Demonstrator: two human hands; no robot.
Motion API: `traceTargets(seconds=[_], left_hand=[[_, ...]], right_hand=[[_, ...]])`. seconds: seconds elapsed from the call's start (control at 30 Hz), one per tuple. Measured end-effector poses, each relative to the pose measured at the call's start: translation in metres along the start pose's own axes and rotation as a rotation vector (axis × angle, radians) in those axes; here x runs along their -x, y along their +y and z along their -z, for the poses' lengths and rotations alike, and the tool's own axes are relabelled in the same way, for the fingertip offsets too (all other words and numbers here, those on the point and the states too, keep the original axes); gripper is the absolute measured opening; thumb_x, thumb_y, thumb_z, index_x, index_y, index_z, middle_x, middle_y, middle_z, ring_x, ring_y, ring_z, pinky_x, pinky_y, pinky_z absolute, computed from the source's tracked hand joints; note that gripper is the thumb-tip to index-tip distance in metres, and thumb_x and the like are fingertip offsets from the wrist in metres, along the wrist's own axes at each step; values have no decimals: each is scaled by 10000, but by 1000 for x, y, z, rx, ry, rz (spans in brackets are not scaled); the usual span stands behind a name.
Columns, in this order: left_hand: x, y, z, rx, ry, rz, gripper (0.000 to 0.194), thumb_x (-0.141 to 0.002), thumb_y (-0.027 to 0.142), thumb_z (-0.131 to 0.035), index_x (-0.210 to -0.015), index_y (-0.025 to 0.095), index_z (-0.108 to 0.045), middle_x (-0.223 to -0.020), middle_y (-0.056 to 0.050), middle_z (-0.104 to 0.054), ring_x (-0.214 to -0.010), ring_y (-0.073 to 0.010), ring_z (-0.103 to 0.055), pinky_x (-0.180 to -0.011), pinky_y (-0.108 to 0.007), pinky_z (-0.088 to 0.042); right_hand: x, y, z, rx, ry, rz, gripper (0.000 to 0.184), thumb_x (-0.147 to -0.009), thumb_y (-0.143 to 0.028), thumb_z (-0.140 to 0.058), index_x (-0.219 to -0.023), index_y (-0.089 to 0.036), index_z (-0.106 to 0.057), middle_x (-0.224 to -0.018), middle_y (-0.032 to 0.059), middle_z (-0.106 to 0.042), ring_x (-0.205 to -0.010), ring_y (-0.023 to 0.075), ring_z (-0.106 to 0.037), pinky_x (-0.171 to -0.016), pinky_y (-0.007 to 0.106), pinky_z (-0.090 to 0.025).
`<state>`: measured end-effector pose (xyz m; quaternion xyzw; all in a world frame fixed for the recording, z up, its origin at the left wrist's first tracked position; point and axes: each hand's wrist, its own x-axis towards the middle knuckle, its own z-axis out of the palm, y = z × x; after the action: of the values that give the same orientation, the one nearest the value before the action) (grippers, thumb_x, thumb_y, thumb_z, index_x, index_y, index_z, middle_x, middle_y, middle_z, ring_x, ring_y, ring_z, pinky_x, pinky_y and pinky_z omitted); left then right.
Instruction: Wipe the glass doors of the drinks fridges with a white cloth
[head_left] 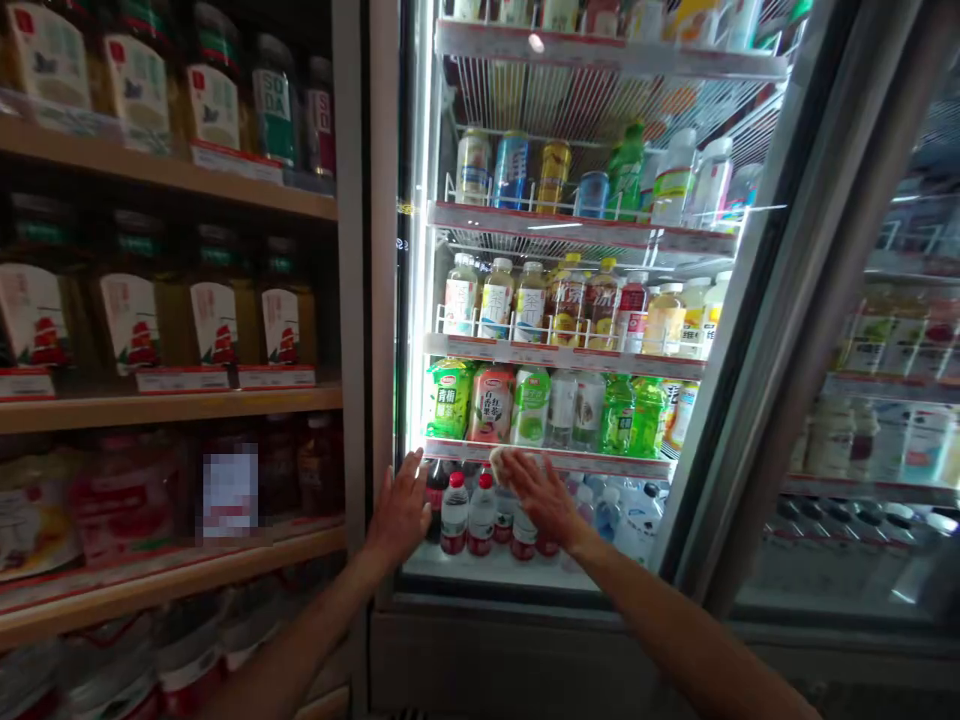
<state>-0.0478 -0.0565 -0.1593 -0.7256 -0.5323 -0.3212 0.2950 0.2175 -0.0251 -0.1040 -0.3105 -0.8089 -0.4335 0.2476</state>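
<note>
My left hand (401, 508) is raised at the left edge of a lit drinks cooler, fingers outstretched, near the cooler's frame (382, 340). I cannot tell whether it touches the frame or the glass. In front of the lower shelves is my right hand (544, 497), with a small whitish cloth (498, 466) under its fingertips. Behind it are water bottles with red caps (455, 515) on the cooler floor, partly hidden by the hand. Just above runs a shelf edge strip (600, 462) carrying green and red drink bottles (491, 403).
Wooden shelves (172, 405) with large bottles and boxes stand close on the left. A thick metal door frame (817, 300) slants along the cooler's right side. Beyond it is another cooler section with bottles (892, 330). Higher shelves hold cans (512, 165) and tea bottles (496, 298).
</note>
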Motion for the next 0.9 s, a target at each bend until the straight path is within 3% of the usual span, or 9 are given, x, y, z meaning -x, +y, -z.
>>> traceTargets(seconds=[0.17, 0.3, 0.37, 0.53, 0.6, 0.7, 0.77, 0.83, 0.9], left_hand=[[-23, 36, 2, 42, 24, -59, 513, -776, 153, -431, -1286, 100, -407, -1438, -142, -304, -1357, -253, -224, -1088, -469, -244], [-30, 49, 1, 55, 18, -118, 548, -745, 139, -444, -1291, 106, -409, -1431, -125, -324, -1348, -247, -248, -1091, -452, -248], [-31, 48, 0, 45, 21, -129, 547, -745, 139, -444, -1290, 110, -410, -1428, -124, -329, -1346, -251, -252, -1089, -457, -249], [-46, 43, -1, -10, 70, -113, 530, -785, 178, -446, -1308, 119, -385, -1419, -126, -346, -1348, -258, -247, -1088, -470, -241], [-57, 43, 2, -22, 94, -120, 529, -791, 197, -453, -1309, 117, -383, -1423, -131, -338, -1354, -264, -230, -1087, -472, -242], [-75, 39, 11, -23, 138, -126, 516, -798, 212, -452, -1300, 108, -393, -1424, -141, -334, -1359, -269, -211, -1086, -473, -241], [-90, 31, 19, -20, 170, -129, 499, -810, 223, -441, -1295, 112, -398, -1426, -141, -330, -1360, -266, -210, -1088, -470, -233], [-107, 21, 28, -19, 206, -113, 492, -828, 246, -425, -1303, 120, -387, -1433, -140, -318, -1361, -266, -206, -1089, -473, -225], [-126, 12, 37, -11, 248, -82, 495, -847, 276, -406, -1318, 128, -369, -1440, -141, -302, -1363, -270, -197, -1086, -484, -219]], right_hand=[[5, 34, 11, 64, 103, -405, 603, -821, -121, -420, -1404, -181, -276, -1474, 110, -277, -1377, 251, -196, -1109, 542, -91], [57, 12, 2, -10, -23, -162, 652, -784, -58, -407, -1401, -229, -284, -1417, 65, -399, -1331, 203, -313, -1123, 460, -151], [65, 20, 4, -22, -52, -128, 634, -789, -73, -413, -1394, -230, -301, -1413, 67, -406, -1324, 205, -324, -1123, 466, -140], [-1, 68, 27, 82, 207, -619, 542, -853, -215, -411, -1386, -180, -322, -1492, 124, -223, -1386, 279, -149, -1083, 557, -139], [-17, 61, 28, 87, 211, -510, 550, -850, -199, -416, -1390, -189, -313, -1493, 101, -230, -1395, 256, -113, -1101, 527, -117], [-11, 42, 22, 77, 97, -51, 579, -835, -119, -411, -1390, -246, -304, -1478, 16, -291, -1394, 174, -129, -1136, 433, -70], [-4, 54, 26, 86, 45, 32, 583, -834, -106, -405, -1385, -270, -307, -1470, -5, -307, -1384, 170, -165, -1135, 439, -66], [-6, 94, 41, 122, 80, -197, 539, -849, -147, -395, -1374, -254, -335, -1466, 41, -314, -1373, 222, -200, -1107, 512, -102], [-15, 141, 62, 180, 236, -619, 488, -868, -208, -363, -1356, -211, -375, -1465, 112, -296, -1360, 280, -220, -1055, 582, -164]])
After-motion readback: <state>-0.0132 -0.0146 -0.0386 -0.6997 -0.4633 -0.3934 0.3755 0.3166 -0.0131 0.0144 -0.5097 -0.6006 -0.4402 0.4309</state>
